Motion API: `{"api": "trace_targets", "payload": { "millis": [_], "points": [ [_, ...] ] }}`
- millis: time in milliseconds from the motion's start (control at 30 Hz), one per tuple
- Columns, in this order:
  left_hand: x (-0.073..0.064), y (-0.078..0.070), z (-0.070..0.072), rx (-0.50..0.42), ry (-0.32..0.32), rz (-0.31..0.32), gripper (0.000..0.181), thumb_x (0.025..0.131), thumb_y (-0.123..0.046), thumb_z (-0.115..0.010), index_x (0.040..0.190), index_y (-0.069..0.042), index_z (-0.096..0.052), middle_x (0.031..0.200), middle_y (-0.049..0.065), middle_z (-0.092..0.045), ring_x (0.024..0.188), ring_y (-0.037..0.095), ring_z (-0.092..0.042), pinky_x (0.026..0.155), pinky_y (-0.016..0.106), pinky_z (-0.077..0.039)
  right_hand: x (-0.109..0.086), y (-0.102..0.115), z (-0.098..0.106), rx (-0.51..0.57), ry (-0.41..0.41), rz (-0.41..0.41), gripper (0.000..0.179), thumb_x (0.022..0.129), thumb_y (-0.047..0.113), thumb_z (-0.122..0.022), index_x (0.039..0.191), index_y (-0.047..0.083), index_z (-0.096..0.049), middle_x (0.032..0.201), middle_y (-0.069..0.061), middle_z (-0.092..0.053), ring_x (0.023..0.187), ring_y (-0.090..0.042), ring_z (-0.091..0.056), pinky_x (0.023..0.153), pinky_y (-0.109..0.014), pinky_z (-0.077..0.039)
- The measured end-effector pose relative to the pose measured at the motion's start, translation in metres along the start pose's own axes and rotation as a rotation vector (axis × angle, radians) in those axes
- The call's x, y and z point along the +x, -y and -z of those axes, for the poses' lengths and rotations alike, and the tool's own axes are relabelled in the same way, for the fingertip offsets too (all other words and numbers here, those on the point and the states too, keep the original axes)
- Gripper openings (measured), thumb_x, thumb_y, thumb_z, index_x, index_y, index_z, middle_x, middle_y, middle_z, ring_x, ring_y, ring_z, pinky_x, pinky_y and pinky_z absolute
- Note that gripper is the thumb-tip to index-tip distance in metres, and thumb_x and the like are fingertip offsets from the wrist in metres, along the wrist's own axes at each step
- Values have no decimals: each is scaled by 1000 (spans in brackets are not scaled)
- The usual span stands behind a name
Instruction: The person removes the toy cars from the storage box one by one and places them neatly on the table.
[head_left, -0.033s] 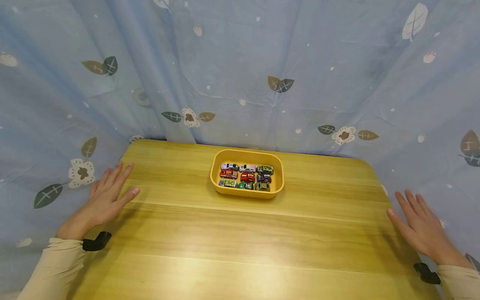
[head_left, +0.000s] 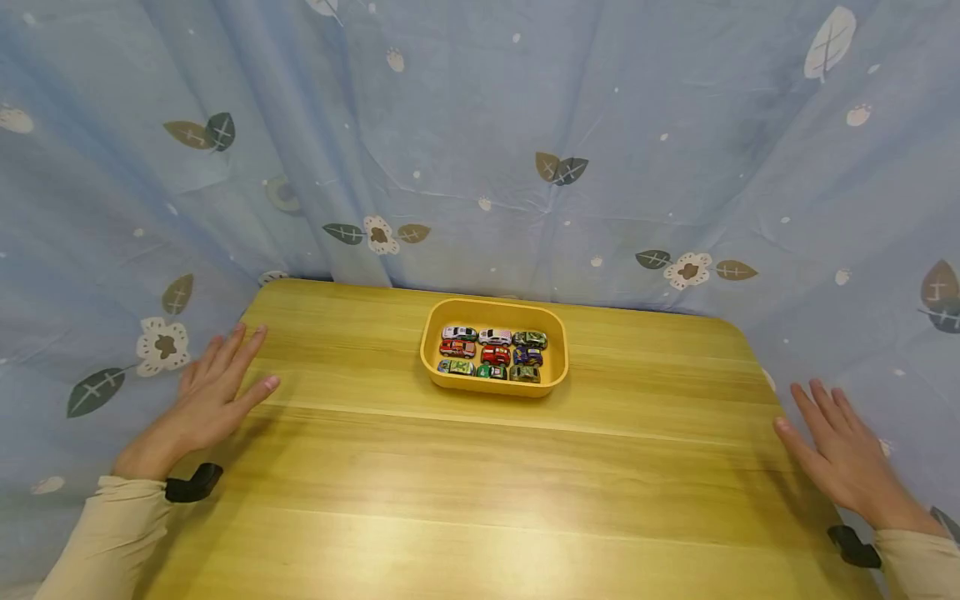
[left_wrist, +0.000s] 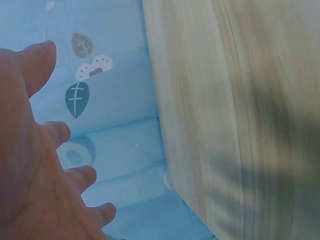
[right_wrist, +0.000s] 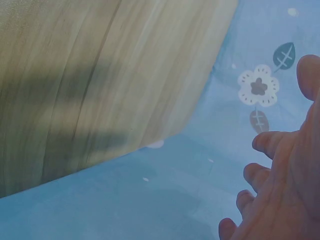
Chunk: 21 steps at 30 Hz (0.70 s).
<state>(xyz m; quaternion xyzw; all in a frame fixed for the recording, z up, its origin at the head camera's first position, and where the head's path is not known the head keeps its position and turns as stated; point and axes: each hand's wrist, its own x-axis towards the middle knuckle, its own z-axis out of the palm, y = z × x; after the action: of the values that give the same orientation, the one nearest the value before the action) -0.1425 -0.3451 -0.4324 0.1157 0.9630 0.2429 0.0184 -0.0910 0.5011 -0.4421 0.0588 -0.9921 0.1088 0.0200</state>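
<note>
A yellow rectangular bin (head_left: 495, 387) with rounded corners stands near the back of the table. Inside it lie several small toy cars in three rows, among them a red car (head_left: 495, 355), a blue car (head_left: 528, 357) and a white car (head_left: 495, 337). Over the table's left edge my left hand (head_left: 213, 396) is held with its fingers spread, far from the bin. My right hand (head_left: 847, 454) is at the right edge, fingers extended and holding nothing. Both wrist views show the palm and fingers of each hand, with the tabletop beside them.
The wooden table (head_left: 450, 475) has rounded back corners. A blue curtain (head_left: 465, 125) with leaf and flower prints hangs behind the table and along both sides. Black wrist devices (head_left: 193, 483) sit at both beige cuffs. Hand shadows fall on the tabletop.
</note>
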Motion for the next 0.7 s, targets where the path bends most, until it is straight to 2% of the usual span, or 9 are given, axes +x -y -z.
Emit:
{"api": "trace_targets", "payload": {
  "millis": [200, 333, 433, 567, 700],
  "points": [
    [6, 2, -2, -4, 26, -10, 81, 113, -42, -47, 173, -21, 3, 176, 23, 13, 157, 60, 16, 111, 88, 6, 4, 5, 4, -48, -1, -26, 76, 116, 40, -35, 164, -12, -8, 166, -45, 2, 154, -63, 13, 121, -79, 4],
    [15, -1, -2, -14, 35, -29, 82, 113, -42, -49, 173, -20, 2, 176, 25, 11, 156, 62, 10, 113, 87, 3, 5, 6, 11, -13, -22, 6, 73, 116, 36, -37, 166, -8, -8, 167, -43, 2, 155, -61, 14, 123, -75, 9],
    [23, -7, -2, -33, 47, -58, 84, 112, -42, -53, 173, -17, 0, 175, 28, 5, 157, 61, 2, 117, 84, -4, 10, 10, 15, 54, -60, 56, 70, 115, 30, -43, 169, -1, -11, 171, -37, 2, 157, -60, 9, 123, -73, 12],
    [38, -17, -3, -85, 86, -94, 87, 111, -42, -56, 173, -15, -1, 176, 27, -1, 160, 55, -5, 120, 80, -12, 31, 30, 17, 123, -109, 106, 67, 113, 28, -48, 170, 6, -20, 174, -32, -4, 156, -62, -3, 118, -83, 3],
    [62, -29, -12, -119, 147, -120, 89, 108, -47, -60, 173, -27, -3, 178, 21, -3, 162, 52, -6, 118, 82, -16, 60, 60, 18, 201, -113, 132, 62, 114, 29, -46, 169, 10, -26, 174, -31, -8, 155, -65, -7, 115, -86, -2]
  ]
}}
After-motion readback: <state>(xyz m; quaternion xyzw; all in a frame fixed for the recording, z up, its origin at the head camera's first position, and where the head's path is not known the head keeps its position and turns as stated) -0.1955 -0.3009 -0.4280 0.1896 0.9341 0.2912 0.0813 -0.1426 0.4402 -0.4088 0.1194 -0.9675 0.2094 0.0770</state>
